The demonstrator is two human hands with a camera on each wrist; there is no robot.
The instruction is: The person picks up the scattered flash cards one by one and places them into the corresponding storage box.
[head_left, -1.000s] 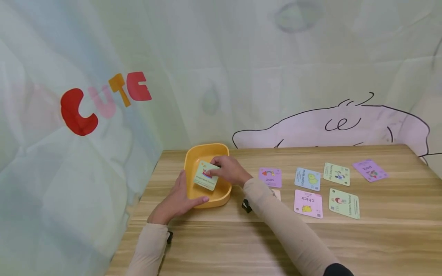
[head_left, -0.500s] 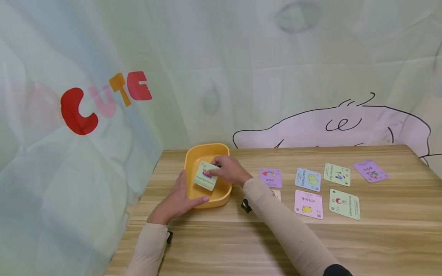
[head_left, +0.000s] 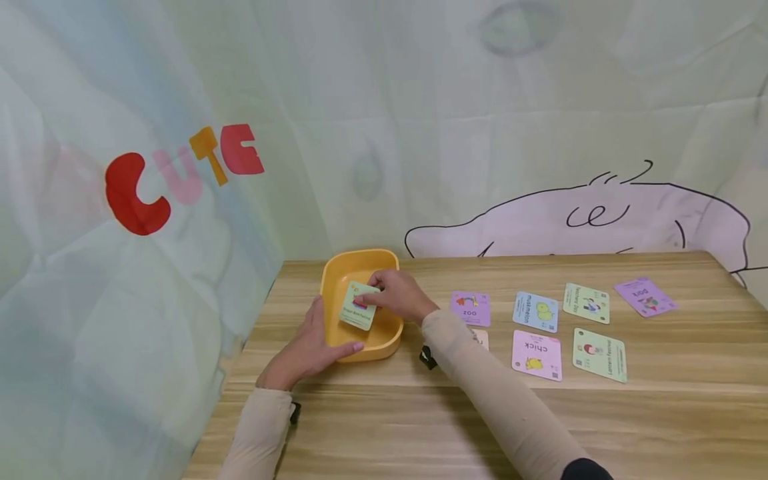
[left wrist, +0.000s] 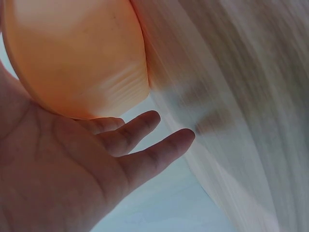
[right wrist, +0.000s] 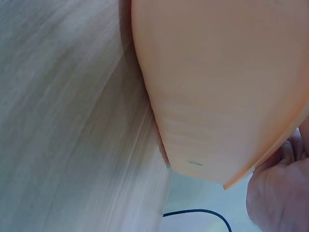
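My right hand (head_left: 399, 293) reaches over the right rim of a yellow plastic tray (head_left: 366, 351) and pinches a green picture card (head_left: 356, 317) by its upper right part. The card, printed with a red boat-like picture, is tilted above the tray's floor. Along the tray's left and front side lies my left hand (head_left: 306, 347), its thumb on the front rim. In the left wrist view, the fingers (left wrist: 157, 153) stretch out beside the tray's outer wall. The right wrist view shows mostly the tray's outer wall (right wrist: 222, 87), with part of the right hand behind the rim.
Right of the tray lie several picture cards: a purple one (head_left: 471, 308), a blue melon card (head_left: 535, 311), a pink chick card (head_left: 537, 355), green ones (head_left: 600, 355) and a purple park card (head_left: 645, 297). My right sleeve partly covers another card. Printed cloth (head_left: 336, 133) stands behind the wooden table.
The green card has turned slightly in the right fingers and looks a little narrower. Both hands and the tray stay almost in place.
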